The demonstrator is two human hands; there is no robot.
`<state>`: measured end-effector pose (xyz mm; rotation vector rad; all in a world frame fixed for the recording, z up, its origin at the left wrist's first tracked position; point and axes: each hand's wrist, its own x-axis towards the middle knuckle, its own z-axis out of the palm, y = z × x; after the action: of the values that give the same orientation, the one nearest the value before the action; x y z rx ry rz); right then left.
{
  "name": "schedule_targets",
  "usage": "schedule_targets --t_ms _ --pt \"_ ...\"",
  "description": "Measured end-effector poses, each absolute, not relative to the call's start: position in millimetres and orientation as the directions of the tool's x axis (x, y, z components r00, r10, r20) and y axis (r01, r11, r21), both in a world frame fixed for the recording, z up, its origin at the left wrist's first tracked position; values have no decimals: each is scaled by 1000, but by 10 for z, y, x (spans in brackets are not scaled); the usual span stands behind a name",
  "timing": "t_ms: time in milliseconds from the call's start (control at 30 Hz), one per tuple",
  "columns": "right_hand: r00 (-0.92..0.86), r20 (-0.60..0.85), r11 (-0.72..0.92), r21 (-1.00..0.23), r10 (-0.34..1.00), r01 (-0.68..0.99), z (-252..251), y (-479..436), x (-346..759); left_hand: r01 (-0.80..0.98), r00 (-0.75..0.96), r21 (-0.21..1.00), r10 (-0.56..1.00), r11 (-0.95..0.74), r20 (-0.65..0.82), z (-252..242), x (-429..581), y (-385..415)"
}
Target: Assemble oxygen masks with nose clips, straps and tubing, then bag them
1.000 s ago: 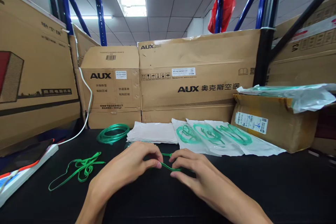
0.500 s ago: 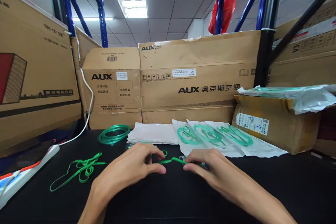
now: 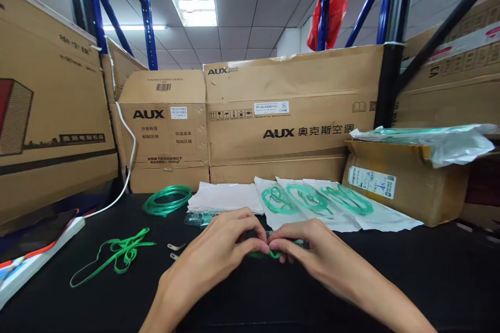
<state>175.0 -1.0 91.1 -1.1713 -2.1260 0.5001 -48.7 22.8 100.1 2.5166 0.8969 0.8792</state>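
My left hand (image 3: 219,252) and my right hand (image 3: 308,250) meet fingertip to fingertip over the black table (image 3: 390,281). Both pinch a thin green elastic strap (image 3: 269,255), of which only a short bit shows below the fingers. A clear plastic part (image 3: 199,217) lies just beyond my left hand. Two small metal clips (image 3: 174,250) rest on the table left of that hand.
A loose pile of green straps (image 3: 117,257) lies at the left, a coil of green tubing (image 3: 167,199) behind it. Flat white bags (image 3: 230,196) and bagged green tubing (image 3: 312,200) sit ahead. Cardboard boxes (image 3: 289,114) wall the back; a power strip (image 3: 35,255) is far left.
My hands have come together, so the stretched green strap between them is now bunched under the fingertips. My left hand shifted right, uncovering two metal clips.
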Motion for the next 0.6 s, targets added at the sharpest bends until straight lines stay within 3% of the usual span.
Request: schedule_targets --t_ms 167,367,600 --pt "-349 394 526 -635 850 566 968 -8 1691 448 596 496 662 -744 454 1008 -434 177" --pt "-248 397 466 -799 883 381 975 15 1650 429 604 468 631 -772 487 997 -440 189" --pt "-199 417 462 -819 887 341 1065 -6 1681 556 533 464 724 -690 438 1019 -477 193"
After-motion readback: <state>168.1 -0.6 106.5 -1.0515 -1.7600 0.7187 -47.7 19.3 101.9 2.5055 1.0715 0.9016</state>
